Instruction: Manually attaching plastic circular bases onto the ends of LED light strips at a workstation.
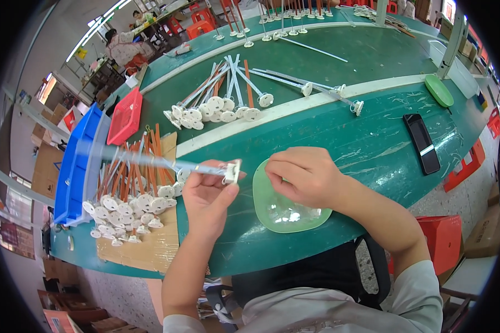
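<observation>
Where the curved green worktable [328, 144] fills the middle of the view, its far edge bends away with the lens and its near edge is cut off by the person's own body. A blue plastic bin [75, 172] sits at the far left, partly hidden behind a flat sheet of brown cardboard [144, 247] carrying a heap of orange and pale rods with white disc ends [130, 202]; the single pieces in that heap are hard to tell apart. A second fan of similar rods [222, 100] lies farther off, near a red plastic tray [125, 115]. To the right, a slim black rectangular device [421, 142] rests flat, well apart from the hands.

Close to the near edge lies a shallow pale green plastic dish [286, 213], its far rim covered by the right hand [305, 176]. That hand is curled with fingertips dipped at the dish; whether it grips anything cannot be told. The left hand [205, 197] pinches a long pale rod with a small white square fitting [178, 164] just beside the fitting. The rod's long axis runs nearly level, the fitting pointing right toward the dish, the blurred shaft reaching left over the heap.
</observation>
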Demonstrator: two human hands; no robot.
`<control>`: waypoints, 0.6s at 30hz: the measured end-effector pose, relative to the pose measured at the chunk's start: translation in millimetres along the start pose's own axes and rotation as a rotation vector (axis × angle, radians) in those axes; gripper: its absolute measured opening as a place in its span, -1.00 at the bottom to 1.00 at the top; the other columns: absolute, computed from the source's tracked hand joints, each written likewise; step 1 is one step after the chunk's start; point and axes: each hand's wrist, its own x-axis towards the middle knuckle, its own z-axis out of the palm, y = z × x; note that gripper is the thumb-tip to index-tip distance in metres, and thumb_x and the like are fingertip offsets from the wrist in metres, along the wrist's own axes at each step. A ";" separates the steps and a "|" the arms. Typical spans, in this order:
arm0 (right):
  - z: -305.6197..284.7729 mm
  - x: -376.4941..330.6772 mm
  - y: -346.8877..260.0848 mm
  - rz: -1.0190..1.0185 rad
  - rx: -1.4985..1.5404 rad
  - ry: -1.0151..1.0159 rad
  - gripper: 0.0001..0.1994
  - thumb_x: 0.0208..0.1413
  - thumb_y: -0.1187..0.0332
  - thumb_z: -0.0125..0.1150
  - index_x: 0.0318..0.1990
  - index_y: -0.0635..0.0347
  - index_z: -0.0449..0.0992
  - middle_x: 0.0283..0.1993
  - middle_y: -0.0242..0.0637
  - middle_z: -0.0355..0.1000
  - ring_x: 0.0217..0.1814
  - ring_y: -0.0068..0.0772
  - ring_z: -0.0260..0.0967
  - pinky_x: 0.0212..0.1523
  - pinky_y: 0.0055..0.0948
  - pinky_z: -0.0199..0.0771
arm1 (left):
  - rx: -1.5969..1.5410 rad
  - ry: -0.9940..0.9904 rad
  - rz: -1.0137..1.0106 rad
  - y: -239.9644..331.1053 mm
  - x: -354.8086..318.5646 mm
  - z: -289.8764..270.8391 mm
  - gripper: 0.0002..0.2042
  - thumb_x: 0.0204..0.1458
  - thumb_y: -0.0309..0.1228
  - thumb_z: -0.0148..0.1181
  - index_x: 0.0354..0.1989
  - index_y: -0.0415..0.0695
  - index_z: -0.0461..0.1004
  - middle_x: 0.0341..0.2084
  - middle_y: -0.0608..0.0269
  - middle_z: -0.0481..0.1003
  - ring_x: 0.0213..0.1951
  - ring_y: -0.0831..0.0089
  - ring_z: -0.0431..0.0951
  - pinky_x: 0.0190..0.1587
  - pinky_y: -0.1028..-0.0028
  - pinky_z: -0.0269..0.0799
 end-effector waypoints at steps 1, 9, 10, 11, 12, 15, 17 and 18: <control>-2.7 3.1 -4.7 -0.039 0.037 0.206 -0.84 -0.17 0.58 0.36 -0.37 0.27 0.54 -0.38 -0.23 0.52 -0.45 -0.24 0.52 -0.44 -0.38 0.55 | -0.040 0.015 0.082 -1.4 -0.4 -1.0 -0.55 -0.02 -0.60 0.33 0.06 -0.19 0.33 0.03 -0.09 0.47 -0.01 0.24 0.55 0.08 0.35 0.47; 2.8 -2.9 -28.0 -0.068 0.114 0.300 -0.79 -0.16 0.59 0.38 -0.29 0.30 0.57 -0.33 -0.19 0.55 -0.42 -0.27 0.54 -0.45 -0.42 0.56 | -0.174 -0.032 0.125 -7.3 -12.9 7.4 -0.31 -0.16 -0.60 0.45 0.18 -0.12 0.22 0.07 -0.11 0.47 0.12 0.07 0.50 0.22 0.08 0.36; 3.9 -2.8 -28.5 -0.053 0.133 0.293 -0.79 -0.16 0.59 0.39 -0.29 0.30 0.57 -0.32 -0.18 0.55 -0.42 -0.27 0.54 -0.44 -0.43 0.56 | -0.178 -0.036 0.100 -5.2 -15.0 5.7 -0.27 -0.18 -0.59 0.47 0.21 -0.14 0.20 0.10 -0.10 0.46 0.15 0.05 0.48 0.23 0.07 0.36; 3.3 -2.4 -29.4 -0.053 0.131 0.296 -0.79 -0.16 0.59 0.39 -0.29 0.30 0.57 -0.32 -0.18 0.55 -0.42 -0.27 0.54 -0.44 -0.43 0.56 | -0.176 -0.040 0.100 -4.8 -16.1 5.9 -0.27 -0.18 -0.59 0.47 0.21 -0.14 0.20 0.10 -0.10 0.46 0.15 0.05 0.48 0.23 0.07 0.36; 2.2 -1.9 -30.4 -0.046 0.133 0.298 -0.79 -0.16 0.58 0.39 -0.29 0.30 0.57 -0.33 -0.18 0.55 -0.42 -0.27 0.54 -0.44 -0.42 0.56 | -0.157 -0.041 0.106 -5.0 -16.8 6.4 -0.29 -0.18 -0.60 0.47 0.19 -0.16 0.23 0.09 -0.08 0.47 0.15 0.07 0.48 0.23 0.06 0.36; 2.5 0.2 -30.9 -0.039 0.149 0.315 -0.79 -0.16 0.58 0.39 -0.29 0.30 0.57 -0.33 -0.18 0.55 -0.42 -0.26 0.54 -0.43 -0.42 0.56 | -0.117 -0.056 0.150 -8.0 -14.6 5.7 -0.36 -0.17 -0.62 0.46 0.14 -0.19 0.30 0.07 -0.05 0.48 0.15 0.10 0.48 0.24 0.04 0.37; 2.5 0.3 -31.3 -0.032 0.162 0.325 -0.79 -0.15 0.59 0.39 -0.29 0.30 0.57 -0.33 -0.18 0.55 -0.41 -0.25 0.55 -0.43 -0.42 0.56 | -0.101 -0.068 0.183 -10.3 -14.5 7.1 -0.40 -0.17 -0.64 0.44 0.10 -0.21 0.33 0.06 -0.03 0.49 0.15 0.12 0.48 0.24 0.04 0.38; 2.1 0.8 -31.6 -0.029 0.178 0.321 -0.79 -0.15 0.58 0.39 -0.29 0.30 0.58 -0.34 -0.18 0.56 -0.41 -0.25 0.55 -0.42 -0.41 0.56 | -0.098 -0.063 0.182 -10.8 -15.0 8.0 -0.43 -0.17 -0.65 0.43 0.08 -0.22 0.36 0.04 -0.01 0.50 0.15 0.14 0.48 0.24 0.03 0.39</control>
